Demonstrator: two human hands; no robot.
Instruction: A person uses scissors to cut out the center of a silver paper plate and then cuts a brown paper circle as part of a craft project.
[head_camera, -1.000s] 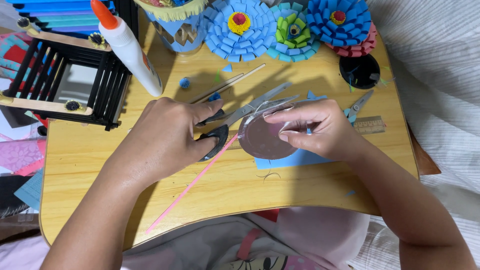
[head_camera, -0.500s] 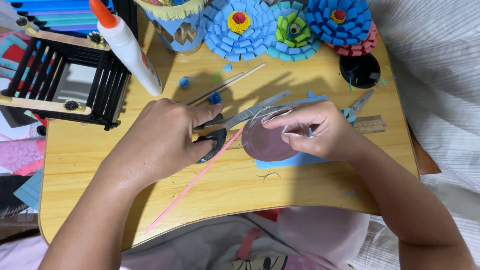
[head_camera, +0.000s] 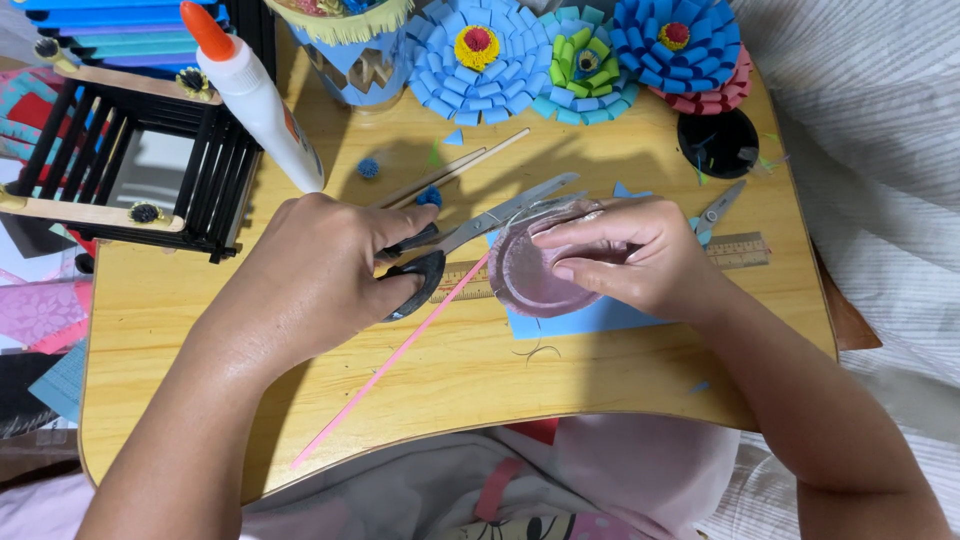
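Observation:
My left hand (head_camera: 320, 270) grips the black handles of a pair of scissors (head_camera: 470, 228), whose grey blades point right and up toward a round, translucent pinkish disc (head_camera: 530, 275). My right hand (head_camera: 640, 255) holds that disc by its upper and right edge, just above a piece of blue paper (head_camera: 590, 318) on the small wooden table (head_camera: 480, 390). The scissor blades touch the disc's top edge. A long thin pink strip (head_camera: 390, 365) lies diagonally under both hands.
A white glue bottle with an orange cap (head_camera: 255, 95) leans at the back left beside a black stick frame (head_camera: 140, 170). Blue paper flowers (head_camera: 480, 50) line the far edge. A black round lid (head_camera: 718, 142), small scissors (head_camera: 715, 212) and a ruler (head_camera: 745, 250) lie at right.
The scissors' blades have swung slightly upward along the disc's top edge, and my right hand has turned the disc a little. Both hands otherwise stay in place.

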